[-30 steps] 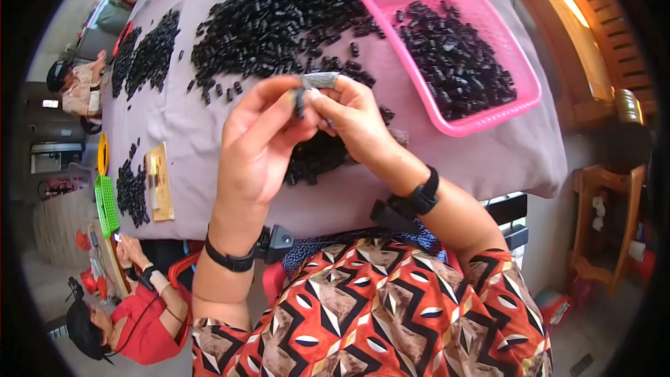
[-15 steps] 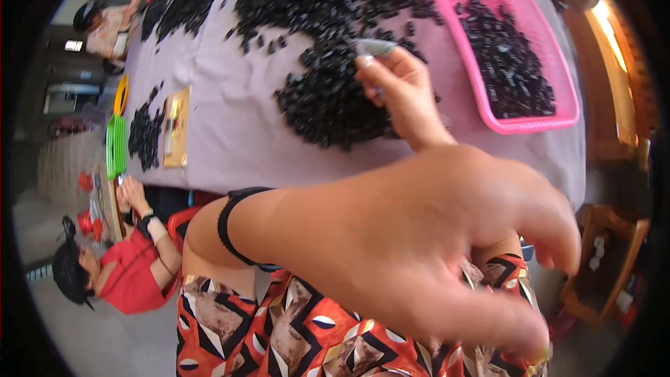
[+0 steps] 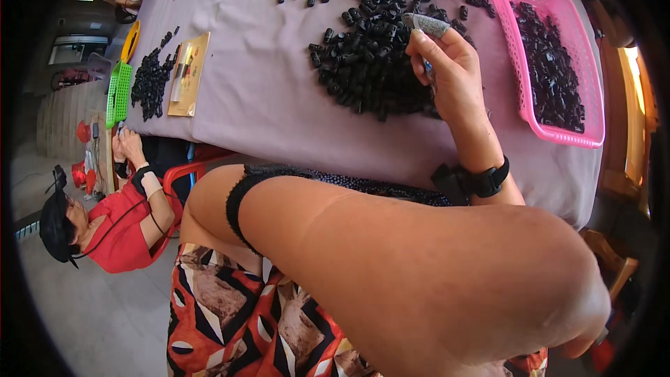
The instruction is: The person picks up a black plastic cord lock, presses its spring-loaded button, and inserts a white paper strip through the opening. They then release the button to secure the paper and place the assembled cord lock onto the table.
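The right hand (image 3: 457, 73) is at the upper right of the frame, over the edge of a heap of small black cylindrical plastic parts (image 3: 366, 70). A grey fingertip cover (image 3: 429, 26) is fitted on its index finger, with the thumb pressed just below. Its curled fingers close on a small blue-tinted object (image 3: 428, 70), type not discernible. The left hand (image 3: 558, 300) is at the lower right, close to the camera; its fingers are largely hidden, so its grip cannot be determined. A pink mesh basket (image 3: 515, 56), upper right, contains further black parts.
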